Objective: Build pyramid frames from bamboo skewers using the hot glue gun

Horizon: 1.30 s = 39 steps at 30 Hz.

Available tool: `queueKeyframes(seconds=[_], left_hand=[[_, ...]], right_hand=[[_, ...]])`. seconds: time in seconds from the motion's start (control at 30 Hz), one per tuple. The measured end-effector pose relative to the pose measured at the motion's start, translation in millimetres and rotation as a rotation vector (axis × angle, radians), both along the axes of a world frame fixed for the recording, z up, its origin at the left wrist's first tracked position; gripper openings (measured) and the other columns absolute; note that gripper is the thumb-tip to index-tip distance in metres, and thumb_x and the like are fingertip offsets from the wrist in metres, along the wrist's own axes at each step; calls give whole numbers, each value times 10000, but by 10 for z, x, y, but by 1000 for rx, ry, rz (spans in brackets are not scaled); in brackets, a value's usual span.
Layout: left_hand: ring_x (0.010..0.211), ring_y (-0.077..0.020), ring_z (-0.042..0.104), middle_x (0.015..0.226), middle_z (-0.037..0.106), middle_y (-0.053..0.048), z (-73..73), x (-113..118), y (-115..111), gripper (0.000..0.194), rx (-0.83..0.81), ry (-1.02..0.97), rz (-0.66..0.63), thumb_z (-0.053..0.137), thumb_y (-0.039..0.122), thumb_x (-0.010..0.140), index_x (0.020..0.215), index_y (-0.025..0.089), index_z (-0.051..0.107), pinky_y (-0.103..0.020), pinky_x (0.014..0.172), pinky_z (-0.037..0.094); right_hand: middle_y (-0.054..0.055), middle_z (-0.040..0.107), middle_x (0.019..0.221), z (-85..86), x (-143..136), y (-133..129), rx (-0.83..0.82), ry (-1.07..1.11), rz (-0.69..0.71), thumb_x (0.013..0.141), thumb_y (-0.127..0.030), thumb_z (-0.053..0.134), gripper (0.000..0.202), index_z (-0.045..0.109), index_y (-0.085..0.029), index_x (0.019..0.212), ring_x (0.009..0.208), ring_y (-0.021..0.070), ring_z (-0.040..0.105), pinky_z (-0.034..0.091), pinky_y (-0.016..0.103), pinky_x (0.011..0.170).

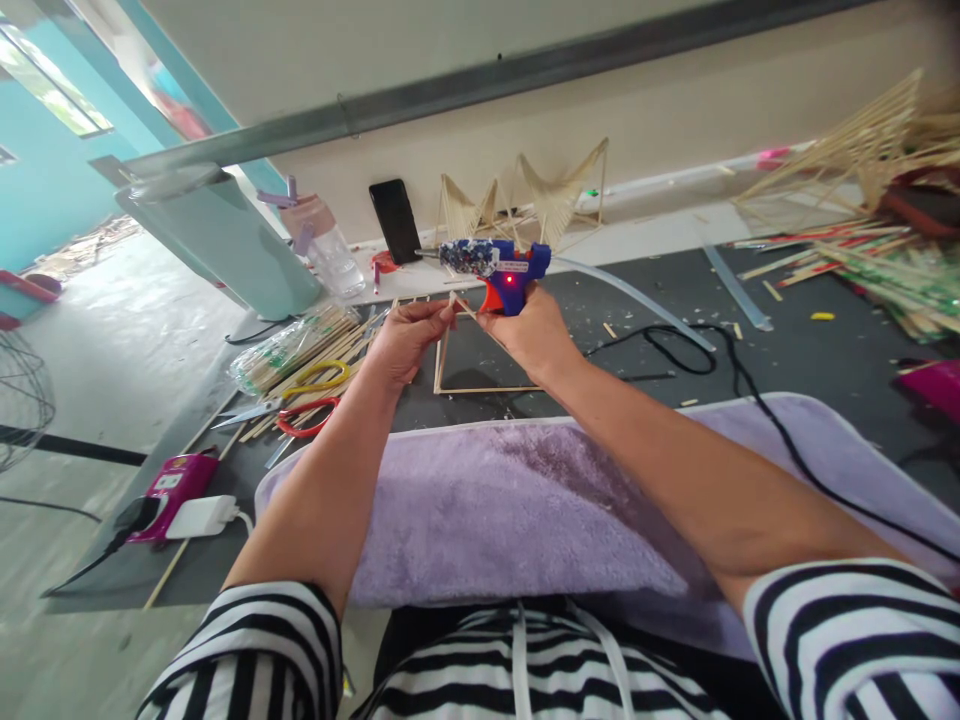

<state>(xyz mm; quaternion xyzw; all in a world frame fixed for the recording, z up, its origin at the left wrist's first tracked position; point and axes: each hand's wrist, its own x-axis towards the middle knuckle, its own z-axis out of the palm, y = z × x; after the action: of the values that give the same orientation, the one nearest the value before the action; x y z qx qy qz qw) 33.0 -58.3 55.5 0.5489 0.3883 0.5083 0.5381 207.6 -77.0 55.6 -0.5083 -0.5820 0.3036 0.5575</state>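
Blue glue gun (517, 268) with an orange trigger and a lit red light is in my right hand (531, 325), its nozzle pointing left. A clear glue stick (637, 295) trails from its back. My left hand (412, 335) pinches the top corner of a thin wooden stick frame (487, 389), close to my right hand's fingertips. The frame's lower edge lies over the dark table, and part of it is hidden behind my right hand.
Scissors (300, 400) and a bundle of sticks (330, 345) lie at left, near a pink power strip (176, 490). A phone (395, 222) and woven stick models (562, 190) stand behind. A black cord (780, 435) crosses the purple cloth (487, 500). More sticks (877, 265) are piled right.
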Motion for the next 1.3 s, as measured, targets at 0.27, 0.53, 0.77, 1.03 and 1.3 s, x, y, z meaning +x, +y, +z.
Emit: queueKeyframes(seconds=[0.27,0.53,0.77,1.03,1.3], left_hand=[[573,-40,510,649,658,8,7,4,2,219,9,-3,-8,826,323,646,826,200,806,-172,559,377],[566,-45,511,638,659,12,-11,7,8,212,14,-7,10,829,324,638,809,202,805,-178,552,371],[562,-47,509,639,664,8,-26,7,19,203,26,-11,14,825,319,642,806,200,805,-181,545,363],[566,-48,502,638,663,11,-20,10,12,197,25,-9,16,826,322,646,806,208,806,-187,556,357],[550,-51,483,635,658,10,-6,17,-8,194,30,10,26,818,325,651,804,206,805,-198,536,341]], right_hand=[[14,598,736,21,-5,-6,5,-11,-8,666,-284,688,216,544,-204,807,737,193,586,501,376,742],[9,608,727,26,7,-19,4,-12,1,666,-268,684,197,557,-206,803,751,198,602,515,386,765],[12,606,720,7,11,2,7,-25,2,657,-285,683,206,556,-209,801,743,204,601,512,392,761],[5,606,719,3,10,7,4,-25,-10,654,-282,684,216,562,-209,817,748,205,606,516,403,788],[8,612,730,15,7,-8,0,-15,-8,662,-277,683,210,567,-210,823,764,207,614,521,405,793]])
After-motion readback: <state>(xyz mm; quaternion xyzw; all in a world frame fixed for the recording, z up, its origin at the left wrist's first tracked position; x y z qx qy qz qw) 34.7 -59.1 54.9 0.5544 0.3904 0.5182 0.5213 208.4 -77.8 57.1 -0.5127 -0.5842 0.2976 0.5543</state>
